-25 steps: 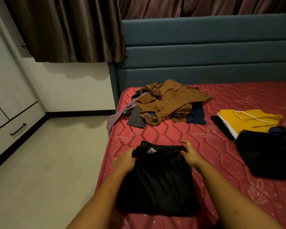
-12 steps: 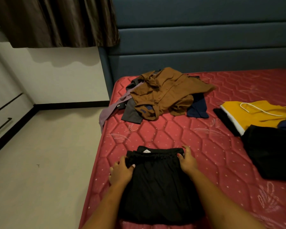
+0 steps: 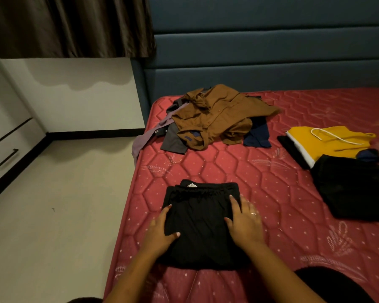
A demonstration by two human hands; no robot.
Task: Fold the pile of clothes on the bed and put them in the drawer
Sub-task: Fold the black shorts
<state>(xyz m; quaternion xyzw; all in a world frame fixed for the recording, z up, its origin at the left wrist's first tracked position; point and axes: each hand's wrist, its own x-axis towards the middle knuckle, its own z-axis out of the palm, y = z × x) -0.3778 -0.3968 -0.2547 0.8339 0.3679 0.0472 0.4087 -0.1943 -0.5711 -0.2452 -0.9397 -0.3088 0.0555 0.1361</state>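
Note:
A black folded garment (image 3: 200, 228) with an elastic waistband lies flat on the red mattress (image 3: 271, 193) in front of me. My left hand (image 3: 160, 231) rests on its left edge, fingers straight, thumb on the cloth. My right hand (image 3: 245, 221) lies flat on its right side with a ring on one finger. A loose pile topped by a brown shirt (image 3: 219, 117) sits near the headboard, with grey, lilac and navy pieces under it. The white drawer (image 3: 7, 157) with a black handle is at the far left.
A folded yellow garment (image 3: 328, 141) with a white cord and a black folded one (image 3: 357, 189) lie at the right of the bed. A blue padded headboard (image 3: 260, 62) stands behind. Pale floor (image 3: 53, 215) runs left of the bed, under a dark curtain (image 3: 70, 25).
Both hands slid from the waistband down toward me along the garment's sides and now lie flat on it. The view has tilted down and come closer.

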